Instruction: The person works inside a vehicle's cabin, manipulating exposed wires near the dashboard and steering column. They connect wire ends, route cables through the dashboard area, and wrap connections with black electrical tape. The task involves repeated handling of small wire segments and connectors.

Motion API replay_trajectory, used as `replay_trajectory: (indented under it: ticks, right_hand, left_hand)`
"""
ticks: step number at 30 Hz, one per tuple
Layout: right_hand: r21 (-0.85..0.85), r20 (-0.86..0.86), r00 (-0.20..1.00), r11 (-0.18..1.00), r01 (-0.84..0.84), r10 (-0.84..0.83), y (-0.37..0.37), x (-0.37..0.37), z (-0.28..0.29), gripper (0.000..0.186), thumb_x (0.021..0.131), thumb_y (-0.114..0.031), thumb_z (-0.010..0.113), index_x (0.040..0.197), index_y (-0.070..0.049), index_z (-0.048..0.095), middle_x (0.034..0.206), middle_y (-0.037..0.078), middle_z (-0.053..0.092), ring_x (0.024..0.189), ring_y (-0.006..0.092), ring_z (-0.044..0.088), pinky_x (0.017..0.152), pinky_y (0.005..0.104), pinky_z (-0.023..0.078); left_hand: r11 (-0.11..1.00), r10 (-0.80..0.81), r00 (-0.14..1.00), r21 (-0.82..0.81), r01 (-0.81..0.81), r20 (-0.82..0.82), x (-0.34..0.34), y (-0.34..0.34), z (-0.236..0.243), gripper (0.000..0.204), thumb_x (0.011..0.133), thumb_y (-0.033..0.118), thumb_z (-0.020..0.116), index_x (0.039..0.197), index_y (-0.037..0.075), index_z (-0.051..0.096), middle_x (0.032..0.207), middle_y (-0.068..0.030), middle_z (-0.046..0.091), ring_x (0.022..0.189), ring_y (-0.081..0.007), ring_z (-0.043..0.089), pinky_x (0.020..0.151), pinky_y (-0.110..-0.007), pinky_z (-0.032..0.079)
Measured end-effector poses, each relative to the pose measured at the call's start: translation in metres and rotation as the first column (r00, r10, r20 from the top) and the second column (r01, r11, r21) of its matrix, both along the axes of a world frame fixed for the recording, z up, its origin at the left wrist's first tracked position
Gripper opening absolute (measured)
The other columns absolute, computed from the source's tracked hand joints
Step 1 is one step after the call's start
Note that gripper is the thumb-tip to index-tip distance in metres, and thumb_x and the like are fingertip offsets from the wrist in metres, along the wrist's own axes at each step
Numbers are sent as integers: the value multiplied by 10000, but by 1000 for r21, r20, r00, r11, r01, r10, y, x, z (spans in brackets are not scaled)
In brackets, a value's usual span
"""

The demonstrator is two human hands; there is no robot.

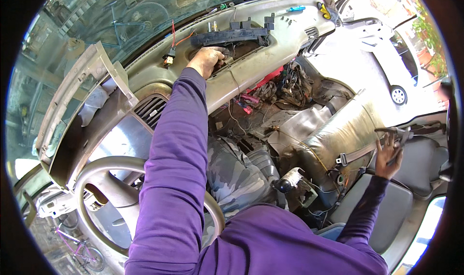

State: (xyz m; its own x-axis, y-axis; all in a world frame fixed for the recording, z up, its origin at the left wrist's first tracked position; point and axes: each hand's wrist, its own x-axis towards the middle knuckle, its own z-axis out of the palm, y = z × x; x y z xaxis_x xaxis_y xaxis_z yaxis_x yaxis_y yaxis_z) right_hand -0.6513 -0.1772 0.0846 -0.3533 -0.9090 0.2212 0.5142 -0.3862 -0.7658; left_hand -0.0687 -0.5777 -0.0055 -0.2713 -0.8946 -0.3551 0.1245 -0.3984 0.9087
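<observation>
Stretched forward over the steering wheel (133, 166), my left hand (209, 61) is at an opening (246, 50) in the beige dashboard (169, 79). Its fingers are curled together at the edge, and what they hold, if anything, is hidden. A long black plastic housing (229, 36) with upright tabs lies across the opening just beyond it. Out to the right, above the seats, my right hand (388, 157) is around what looks like dark-handled pliers (405, 134), whose handles spread apart.
A connector with red and orange wires (169, 57) lies on the dashboard. A detached instrument panel surround (82, 106) leans at the left. Loose wiring (295, 84) hangs under the passenger side. A seat belt buckle (342, 159) and grey seat (377, 205) are at the right.
</observation>
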Motion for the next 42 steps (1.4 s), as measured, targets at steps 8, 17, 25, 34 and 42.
replay_trajectory:
  ticks: [8,17,25,34,42]
  right_hand:
    - [442,-418,799,865,-238,433,-194,220,32,351,1016,-210,558,1308,-15,553,1234,157,634,1096,318,660,901,489,562]
    - [814,-268,436,444,-374,859,-310,346,9,269,1017,-223,606,1178,-7,603,979,95,621,827,212,663,683,388,579]
    - [937,-315,172,335,-99,933,-358,366,24,337,992,-266,639,1089,56,632,937,157,634,818,299,662,642,488,568]
    - [925,-336,-136,354,136,932,-390,382,40,434,991,-325,612,1177,67,627,1066,222,671,968,380,677,844,605,556]
    - [855,-427,-282,485,184,859,-389,389,44,385,989,-328,614,1085,44,639,958,151,667,792,263,692,627,457,598]
  left_hand:
    - [994,86,993,64,-91,81,-8,-6,-4,212,901,-10,528,1018,51,694,843,-36,651,658,-140,528,624,-295,464]
    - [981,163,985,102,-167,49,-8,-13,-8,92,907,46,580,902,17,667,872,-80,624,796,-183,597,717,-328,474]
    - [998,2,998,56,1,-57,-1,-17,-15,190,913,-1,506,980,-14,683,898,-87,655,816,-191,572,751,-320,451]
    - [983,-167,986,-79,166,-1,-1,-21,-20,237,823,-31,512,987,-10,683,882,-90,660,789,-190,546,763,-313,420]
    - [971,-215,975,-93,218,48,0,-13,-7,266,815,-31,522,1036,-14,670,883,-83,644,808,-191,544,776,-304,409]
